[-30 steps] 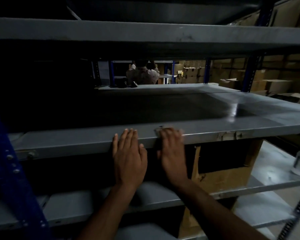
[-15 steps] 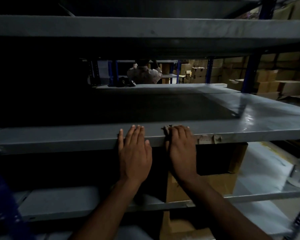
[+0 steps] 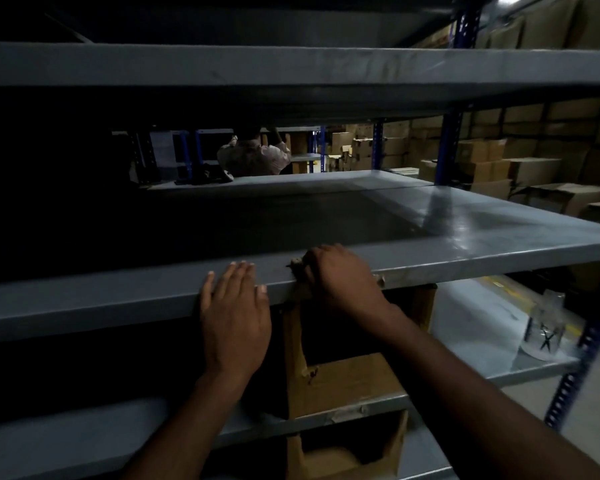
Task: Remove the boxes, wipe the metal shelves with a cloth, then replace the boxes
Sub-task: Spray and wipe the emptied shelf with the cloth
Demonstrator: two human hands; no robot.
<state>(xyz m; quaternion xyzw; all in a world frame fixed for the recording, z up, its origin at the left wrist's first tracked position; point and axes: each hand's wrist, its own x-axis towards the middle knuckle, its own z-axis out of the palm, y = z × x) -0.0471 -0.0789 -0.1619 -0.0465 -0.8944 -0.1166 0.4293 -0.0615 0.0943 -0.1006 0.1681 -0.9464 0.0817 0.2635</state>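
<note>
A grey metal shelf point(image 3: 430, 233) runs across the middle of the view, with its top bare. My left hand point(image 3: 234, 317) lies flat against the shelf's front lip, fingers straight and pointing up. Just to the right, my right hand point(image 3: 340, 275) is curled over the front edge and grips a small brownish cloth point(image 3: 296, 264), which is mostly hidden under the fingers. An open cardboard box point(image 3: 343, 382) stands on the shelf below, under my right hand. A second open box point(image 3: 347, 455) sits one level lower.
Another grey shelf point(image 3: 291, 64) hangs close above. Blue uprights point(image 3: 447, 147) stand at the right. Stacked cardboard boxes point(image 3: 499, 164) fill the back right. A person point(image 3: 253, 155) works behind the rack. A clear plastic wrapper point(image 3: 544, 334) lies on the lower shelf's right end.
My right hand has gone from lying flat on the lip to curling over the shelf's top edge, slightly further right. My left hand has stayed on the lip. The view has shifted.
</note>
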